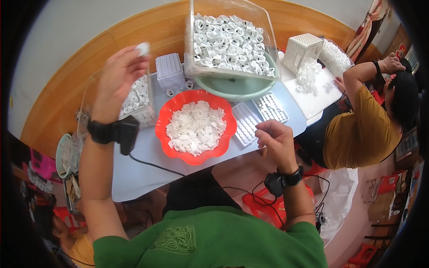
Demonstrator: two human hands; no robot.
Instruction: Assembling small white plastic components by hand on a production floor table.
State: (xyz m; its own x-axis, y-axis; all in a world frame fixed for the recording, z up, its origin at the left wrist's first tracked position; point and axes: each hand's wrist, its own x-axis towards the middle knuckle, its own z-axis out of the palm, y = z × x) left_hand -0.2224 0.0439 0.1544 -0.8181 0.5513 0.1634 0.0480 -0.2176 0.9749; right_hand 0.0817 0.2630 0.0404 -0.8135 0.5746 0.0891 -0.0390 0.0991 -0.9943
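Note:
My left hand is raised above the left side of the table, its fingertips closed on a small white plastic piece. Below it stands a clear bin of white ring-shaped parts. My right hand hovers by the table's near edge, thumb and fingers pinched together; whatever they hold is too small to make out. Beside it lies a white tray with rows of round cells, and a second such tray is behind. Between my hands sits a red wavy-rimmed bowl full of flat white pieces.
A large clear bin of white parts rests on a green basin at the back. Stacked white trays stand left of it. At the right, a person in mustard sits near a white perforated basket. Cables hang from my wristbands.

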